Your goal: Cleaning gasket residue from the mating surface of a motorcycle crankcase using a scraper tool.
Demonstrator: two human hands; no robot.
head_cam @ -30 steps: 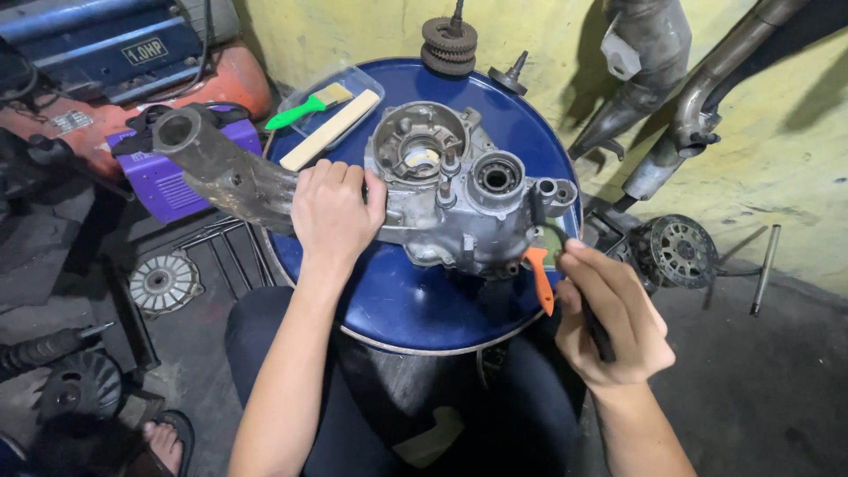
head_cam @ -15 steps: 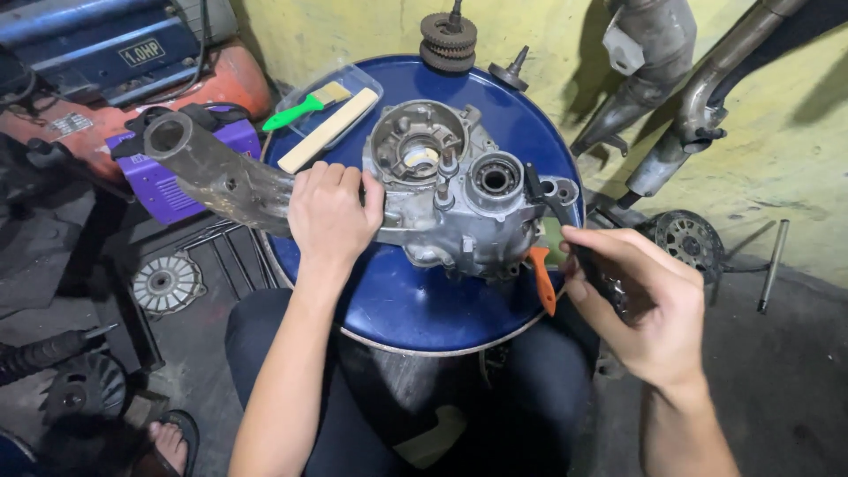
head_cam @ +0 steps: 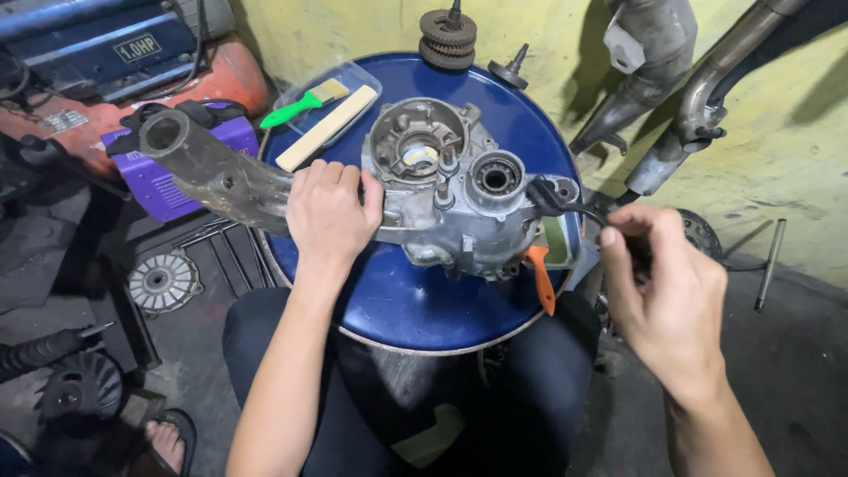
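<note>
At the upper left of the frame a purple box [head_cam: 168, 177] sits by a red and blue machine [head_cam: 106, 62]. A long grimy arm [head_cam: 212, 172] runs from there toward the centre, joined to the engine case [head_cam: 450, 199], which lies on the blue drum lid [head_cam: 415, 305] that serves as tabletop. The left hand [head_cam: 329, 212] lies flat over the arm where it meets the case, fingers curled over the top edge, its grip pressing down rather than pinching. A green brush [head_cam: 305, 102] and a wooden stick [head_cam: 327, 128] lie in a clear tray [head_cam: 367, 78] behind it; a gear stack [head_cam: 448, 37] stands at the drum's far rim.

The case is cast metal, and I judge it heavy, stiff and oily, so likely slippery. The long arm and the thick outer walls look like the safest places to hold it, away from the open bearing bores.

At centre right an orange handle [head_cam: 541, 278] hangs off the case's near edge. The right hand [head_cam: 662, 296] has its grip pinched on a thin black tool [head_cam: 556, 201] whose tip meets the case's right end. Exhaust pipes [head_cam: 698, 97] lean on the yellow wall [head_cam: 795, 150].
</note>
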